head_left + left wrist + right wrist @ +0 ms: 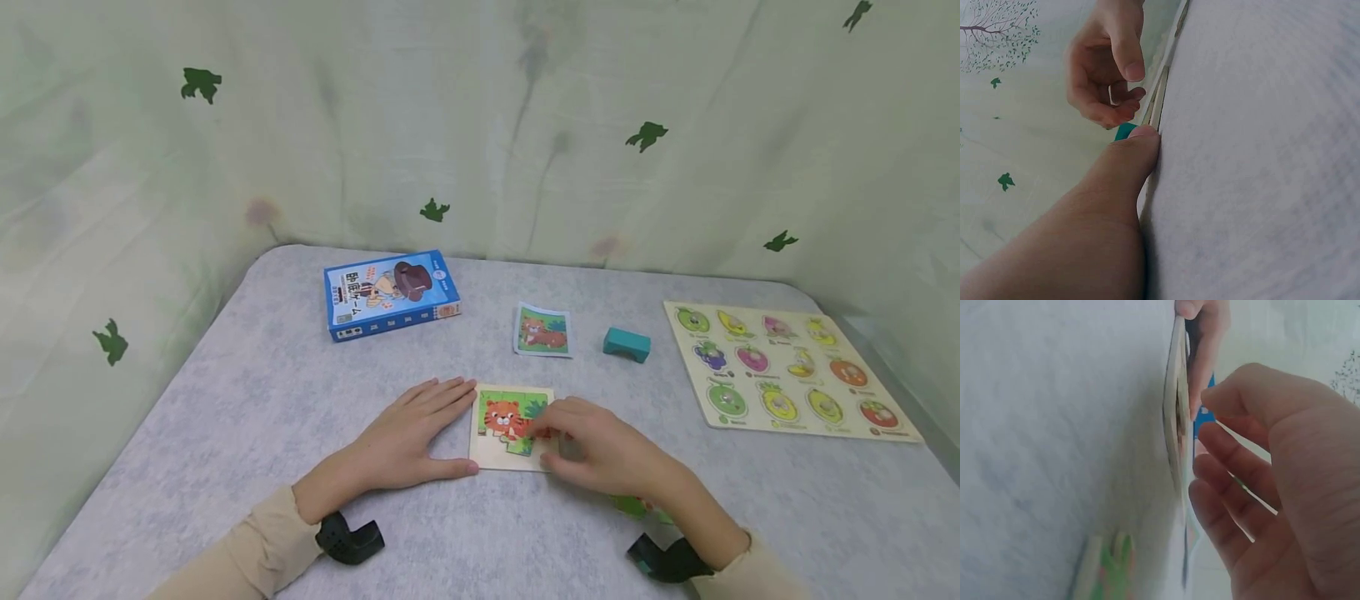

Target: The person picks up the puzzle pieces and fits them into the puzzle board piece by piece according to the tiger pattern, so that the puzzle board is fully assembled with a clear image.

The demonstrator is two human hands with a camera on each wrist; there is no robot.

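Observation:
A square wooden puzzle board lies on the table with a partly filled tiger picture; bare wood shows along its lower part. My left hand rests spread at the board's left side, with thumb and index fingertips at its edge. Over the right part of the picture, my right hand bends its fingertips down to the pieces. The right wrist view shows its thumb and fingers apart, nothing between them. Loose green puzzle pieces lie under the right wrist, partly hidden by the forearm.
Behind the board lies a tiger picture card, with a teal arch block to its right. A blue game box stands at back left. A fruit peg board covers the right side. Curtains hang behind the table.

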